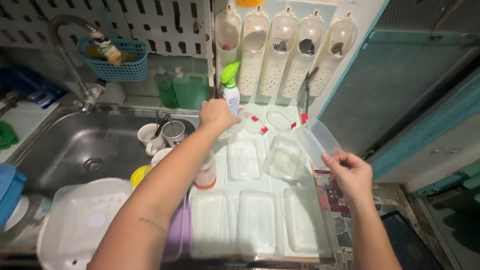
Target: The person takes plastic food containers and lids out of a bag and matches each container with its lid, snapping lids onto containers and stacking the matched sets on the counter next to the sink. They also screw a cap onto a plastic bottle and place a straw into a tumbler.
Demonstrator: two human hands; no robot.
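Presently, right hand (351, 172): fingers pinching the lower edge of a clear plastic container (316, 141), held tilted in the air past the right edge of the tabletop (227, 176), not resting on anything.

Left hand (216, 113): closed in a loose fist, seen from the back, reaching far forward; what the fingers hold, if anything, cannot be told. Just beyond it stands a spray bottle with a green trigger (230, 86); just to its right lie a small container with red clips (253, 123) and an oval lid (278, 120).

Nearer than the left hand, under the forearm: a clear jar with an orange band (206, 172). Between the two hands: two clear square containers (243, 157), (286, 158), side by side. Nearest row, below both hands: three clear rectangular containers (258, 220), laid out close together.

Left of the left arm: steel sink (65, 145) holding a white mug (148, 137), a metal cup (173, 132), a yellow item, and a large white lidded tub (80, 220).

Beyond the hands, on the wall: a row of white utensil holders (282, 50); a blue basket (117, 60) on the tap.

Progress, as judged: most containers appear already laid out on the tabletop; one is in hand and unplaced; the sink items look undealt with.
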